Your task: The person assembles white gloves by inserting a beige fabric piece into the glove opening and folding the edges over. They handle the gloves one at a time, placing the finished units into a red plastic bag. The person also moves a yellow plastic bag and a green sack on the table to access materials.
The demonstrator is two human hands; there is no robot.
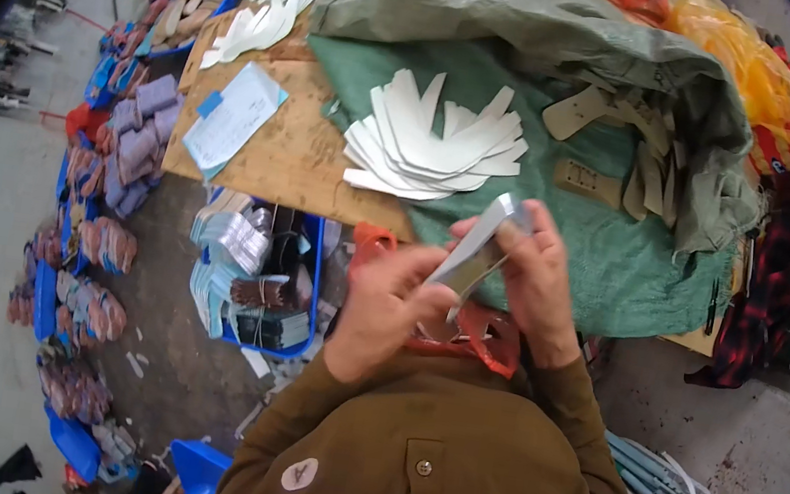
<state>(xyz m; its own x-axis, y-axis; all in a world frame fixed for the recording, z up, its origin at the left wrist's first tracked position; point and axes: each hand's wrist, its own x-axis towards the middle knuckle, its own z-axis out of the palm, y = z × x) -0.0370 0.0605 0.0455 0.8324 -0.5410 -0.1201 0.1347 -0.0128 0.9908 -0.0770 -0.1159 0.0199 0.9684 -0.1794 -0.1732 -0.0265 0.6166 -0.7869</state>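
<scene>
Above the near edge of the table, both hands grip a folded, shoe-part-like piece, silvery white outside and tan inside (466, 267). My left hand (382, 306) is closed on its lower end, slightly blurred. My right hand (543, 283) pinches its upper end between thumb and fingers. Just beyond lies a fanned stack of white U-shaped cut pieces (433, 156) on a green woven sheet (611, 288). Farther right on that sheet are several tan cut pieces (591, 182), one with a row of holes. Under my hands hangs a red plastic bag (502, 348).
A blue crate (308, 326) with bundled pieces stands left of me. On the wooden table (324, 176) lie a paper sheet (234, 118) and more white pieces (259, 26). Bundles in blue bins line the floor at left. A yellow bag (735, 57) and plaid cloth (775, 270) are at right.
</scene>
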